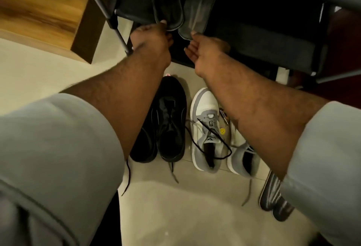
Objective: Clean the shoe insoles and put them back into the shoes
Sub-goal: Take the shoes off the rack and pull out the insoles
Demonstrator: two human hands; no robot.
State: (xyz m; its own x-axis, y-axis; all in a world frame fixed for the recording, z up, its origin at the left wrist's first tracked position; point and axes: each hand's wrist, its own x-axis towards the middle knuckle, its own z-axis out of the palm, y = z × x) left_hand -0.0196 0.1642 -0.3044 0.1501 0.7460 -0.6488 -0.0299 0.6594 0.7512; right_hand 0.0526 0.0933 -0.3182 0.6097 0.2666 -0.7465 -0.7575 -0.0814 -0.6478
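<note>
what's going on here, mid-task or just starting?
Mid-task. A person reaches both hands to two dark grey insoles lying on a black rack shelf. The left hand touches the heel end of the left insole; the right hand touches the right insole. A black pair of sneakers and a white-and-grey pair wait on the floor below, laces loose.
</note>
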